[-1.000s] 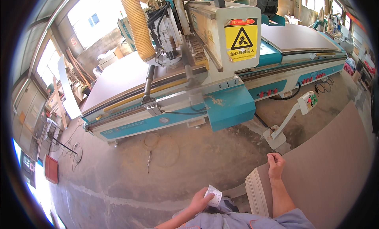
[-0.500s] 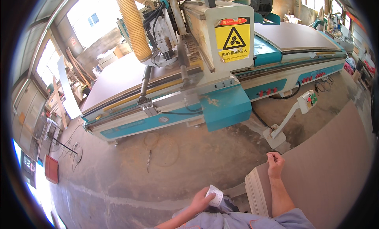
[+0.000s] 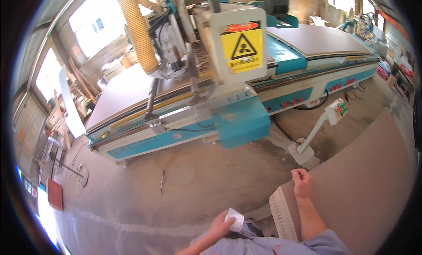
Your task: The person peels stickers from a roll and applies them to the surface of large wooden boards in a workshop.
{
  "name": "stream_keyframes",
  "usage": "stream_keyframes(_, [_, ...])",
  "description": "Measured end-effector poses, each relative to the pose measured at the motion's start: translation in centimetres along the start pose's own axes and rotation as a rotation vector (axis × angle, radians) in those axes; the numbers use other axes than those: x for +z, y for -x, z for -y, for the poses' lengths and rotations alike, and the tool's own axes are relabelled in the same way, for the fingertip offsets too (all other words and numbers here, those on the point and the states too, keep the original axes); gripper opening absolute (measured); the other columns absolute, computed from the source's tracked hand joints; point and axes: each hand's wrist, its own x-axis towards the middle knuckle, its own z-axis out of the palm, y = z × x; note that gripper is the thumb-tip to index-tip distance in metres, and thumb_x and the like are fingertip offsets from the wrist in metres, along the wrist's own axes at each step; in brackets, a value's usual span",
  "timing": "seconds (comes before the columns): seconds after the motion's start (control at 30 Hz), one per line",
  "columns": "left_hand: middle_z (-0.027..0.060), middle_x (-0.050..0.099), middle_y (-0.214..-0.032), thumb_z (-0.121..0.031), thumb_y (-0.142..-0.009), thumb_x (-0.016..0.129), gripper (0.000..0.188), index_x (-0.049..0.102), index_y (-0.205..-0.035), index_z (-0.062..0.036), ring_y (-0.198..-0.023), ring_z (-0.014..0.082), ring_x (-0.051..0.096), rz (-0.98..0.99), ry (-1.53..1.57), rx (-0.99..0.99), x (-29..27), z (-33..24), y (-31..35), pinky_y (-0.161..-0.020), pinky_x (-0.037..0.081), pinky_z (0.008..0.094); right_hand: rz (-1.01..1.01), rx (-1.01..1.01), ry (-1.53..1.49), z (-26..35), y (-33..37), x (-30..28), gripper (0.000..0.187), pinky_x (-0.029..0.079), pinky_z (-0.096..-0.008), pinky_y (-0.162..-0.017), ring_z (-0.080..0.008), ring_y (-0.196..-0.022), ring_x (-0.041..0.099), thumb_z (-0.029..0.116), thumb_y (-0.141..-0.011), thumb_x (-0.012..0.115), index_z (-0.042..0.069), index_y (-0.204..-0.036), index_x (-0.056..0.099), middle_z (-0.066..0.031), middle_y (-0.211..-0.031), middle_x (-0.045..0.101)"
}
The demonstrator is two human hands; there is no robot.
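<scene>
In my left hand [image 3: 219,226], low in the middle of the view, is a small white piece of printed paper [image 3: 236,220] that looks like labels. My thumb presses on its face. My right hand [image 3: 302,183] is raised over the near left corner of a stack of brown-faced boards [image 3: 351,184], its fingers curled together. Whether anything thin sits between those fingers I cannot make out. The pale layered edges of the boards show below that hand, beside my right forearm.
Across the floor stands a long teal and white cutting machine [image 3: 171,138] with large boards on its bed. A yellow hose [image 3: 136,35] drops to its head. A control post [image 3: 314,129] with buttons rises beyond the stack. A red box [image 3: 55,194] sits far left.
The view has shifted slightly, so the machine appears farther left. The white paper has tilted a little in my left hand. My right hand keeps its curled shape over the stack.
</scene>
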Motion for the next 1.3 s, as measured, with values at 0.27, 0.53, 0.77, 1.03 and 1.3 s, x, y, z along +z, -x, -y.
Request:
stream_keyframes(0.27, [0.0113,0.069,-0.103,-0.023,-0.090,0.061,0.036,0.062,-0.117,-0.0004,-0.096,0.0191,0.064,0.049,-0.005,0.000,1.3,0.4,-0.5,-0.087,0.049,0.0342,-0.036,0.010,-0.006,0.3,-0.6,-1.4,0.009,0.039,-0.0196,-0.054,-0.0023,-0.060,0.050,0.006,-0.089,0.065,-0.001,-0.087,0.069,0.0038,-0.068,0.059])
stream_keyframes(0.53, [0.0118,0.069,-0.102,-0.023,-0.090,0.061,0.034,0.063,-0.115,-0.0006,-0.095,0.0190,0.064,0.058,-0.036,0.019,2.8,0.6,-0.6,-0.086,0.049,0.0339,-0.037,0.017,0.008,0.8,-1.3,-3.1,0.009,0.037,-0.0198,-0.053,-0.0017,-0.060,0.047,0.006,-0.088,0.065,-0.001,-0.085,0.069,0.0053,-0.067,0.057])
stream_keyframes(0.77, [0.0113,0.069,-0.100,-0.022,-0.090,0.061,0.031,0.064,-0.112,0.0002,-0.093,0.0182,0.063,0.066,-0.011,-0.001,3.6,0.5,-0.1,-0.085,0.049,0.0334,-0.059,0.026,0.027,1.0,-1.2,-3.7,0.009,0.037,-0.0202,-0.054,-0.0019,-0.060,0.047,0.007,-0.087,0.066,-0.001,-0.084,0.069,0.0055,-0.067,0.057])
stream_keyframes(1.03, [0.0124,0.070,-0.100,-0.024,-0.090,0.061,0.032,0.064,-0.111,0.0003,-0.093,0.0196,0.064,0.063,-0.037,0.026,3.2,1.2,-0.9,-0.085,0.049,0.0339,-0.038,0.021,0.018,1.3,-1.2,-3.6,0.009,0.037,-0.0200,-0.053,-0.0019,-0.060,0.047,0.007,-0.087,0.065,-0.001,-0.084,0.069,0.0054,-0.067,0.057])
stream_keyframes(1.3, [0.0128,0.070,-0.099,-0.026,-0.089,0.062,0.034,0.064,-0.111,0.0000,-0.092,0.0199,0.064,-0.021,-0.152,0.024,3.6,-1.2,-8.5,-0.084,0.049,0.0344,-0.038,-0.007,-0.083,-2.7,-7.8,-2.0,0.009,0.036,-0.0195,-0.053,-0.0017,-0.059,0.047,0.006,-0.088,0.064,-0.001,-0.085,0.069,0.0051,-0.067,0.057])
